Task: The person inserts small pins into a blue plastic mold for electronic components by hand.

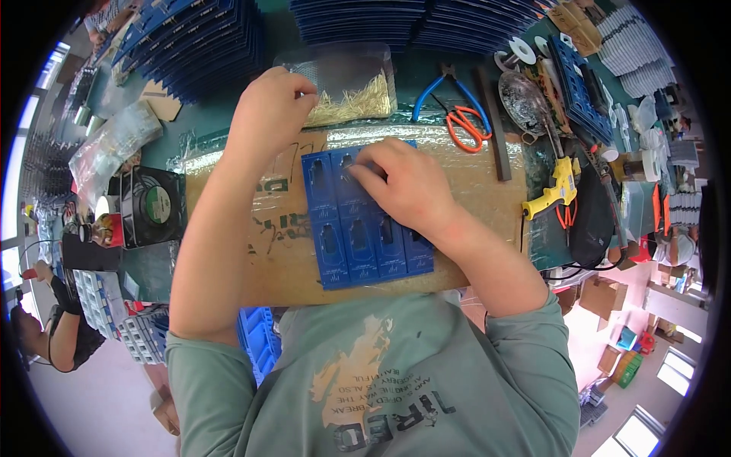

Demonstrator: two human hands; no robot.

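Note:
A blue circuit board panel (352, 238) with several oblong cut-outs lies flat on brown cardboard in front of me. My right hand (407, 183) is over its upper part, thumb and fingers pinched together at one of the upper cut-outs. Whatever the pinch holds is too small to see. My left hand (270, 110) is at the left edge of a clear plastic tray (335, 61), fingers curled and closed; their contents, if any, are hidden. Thin gold-coloured metal pins (358, 100) are heaped in the tray, close to the left fingertips.
Stacks of blue boards (358, 23) stand along the back. To the right lie blue-handled pliers (449, 84), orange-handled scissors (466, 129), a dark bar (493, 126) and a yellow soldering tool (560, 189). A black fan (151, 206) stands at left. Another person (53, 327) is at far left.

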